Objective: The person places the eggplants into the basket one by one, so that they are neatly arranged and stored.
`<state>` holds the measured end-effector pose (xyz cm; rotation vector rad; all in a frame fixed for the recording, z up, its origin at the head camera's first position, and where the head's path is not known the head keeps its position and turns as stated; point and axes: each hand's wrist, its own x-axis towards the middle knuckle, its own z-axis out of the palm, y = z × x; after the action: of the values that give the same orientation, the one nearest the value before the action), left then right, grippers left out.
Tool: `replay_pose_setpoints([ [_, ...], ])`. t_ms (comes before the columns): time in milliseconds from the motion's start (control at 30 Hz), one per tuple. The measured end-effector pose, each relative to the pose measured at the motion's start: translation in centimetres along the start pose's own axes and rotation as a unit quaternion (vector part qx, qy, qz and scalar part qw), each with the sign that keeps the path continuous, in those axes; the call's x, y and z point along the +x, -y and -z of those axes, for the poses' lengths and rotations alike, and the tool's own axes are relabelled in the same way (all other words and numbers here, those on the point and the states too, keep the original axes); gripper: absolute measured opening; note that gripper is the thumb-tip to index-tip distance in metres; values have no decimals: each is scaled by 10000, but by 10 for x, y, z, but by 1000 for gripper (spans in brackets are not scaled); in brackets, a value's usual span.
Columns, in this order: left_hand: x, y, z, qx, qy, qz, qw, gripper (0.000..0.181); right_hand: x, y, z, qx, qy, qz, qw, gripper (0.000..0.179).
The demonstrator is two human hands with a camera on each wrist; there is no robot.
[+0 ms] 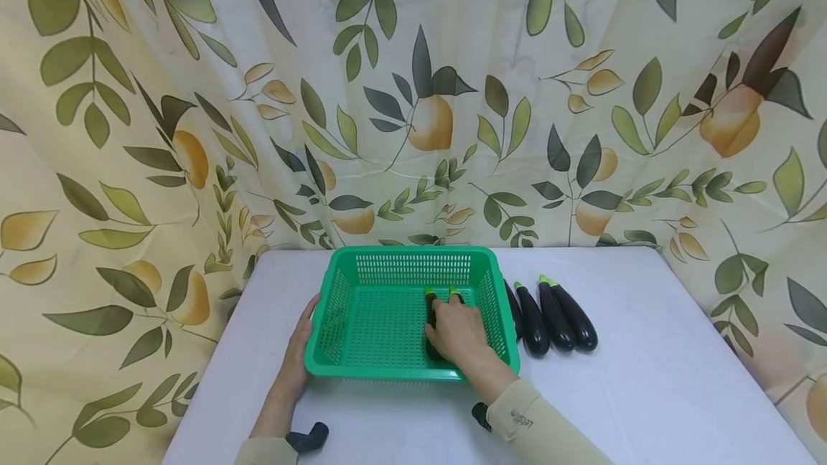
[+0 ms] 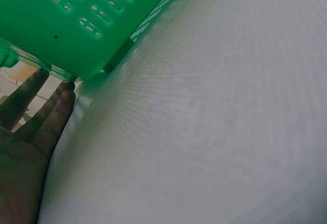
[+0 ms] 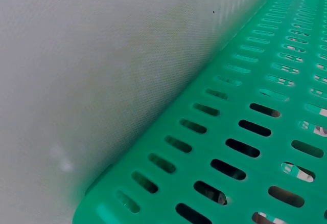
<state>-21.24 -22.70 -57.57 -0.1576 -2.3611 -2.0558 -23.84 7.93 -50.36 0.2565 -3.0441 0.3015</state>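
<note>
A green plastic basket with slotted walls stands on the table. Against its left side lies my left hand, and in the left wrist view its straight fingers reach to the basket's rim. My right hand is down inside the basket at the right, gripping an eggplant from above; most of that eggplant is hidden beneath the hand. Another dark eggplant lies beside it to the left, under the thumb side. The right wrist view shows only the basket's slotted outer wall and the tablecloth.
Several glossy eggplants lie side by side on the white tablecloth, right of the basket, green stems pointing away. One of them is partly hidden by the basket's right wall. A leaf-and-fruit patterned curtain hangs behind the table.
</note>
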Motion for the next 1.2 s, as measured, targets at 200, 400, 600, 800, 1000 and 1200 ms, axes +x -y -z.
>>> replay_pose_setpoints([
  [200,2,4,0,54,-44,-99,9999,47,1,0,1,70,98,5,9999,46],
  [400,3,6,1,56,-21,-76,10000,47,2,0,2,139,84,50,9999,46],
  [600,3,7,1,93,12,-53,9999,47,0,1,3,192,20,94,9998,46],
  [800,2,3,0,152,-14,-91,9998,47,0,0,1,213,-21,81,9997,46],
  [1000,2,3,0,132,-8,-52,9999,47,0,1,1,247,50,0,9997,45],
  [1200,1,3,-1,79,-37,-91,9999,47,0,0,3,398,120,-33,9991,45],
])
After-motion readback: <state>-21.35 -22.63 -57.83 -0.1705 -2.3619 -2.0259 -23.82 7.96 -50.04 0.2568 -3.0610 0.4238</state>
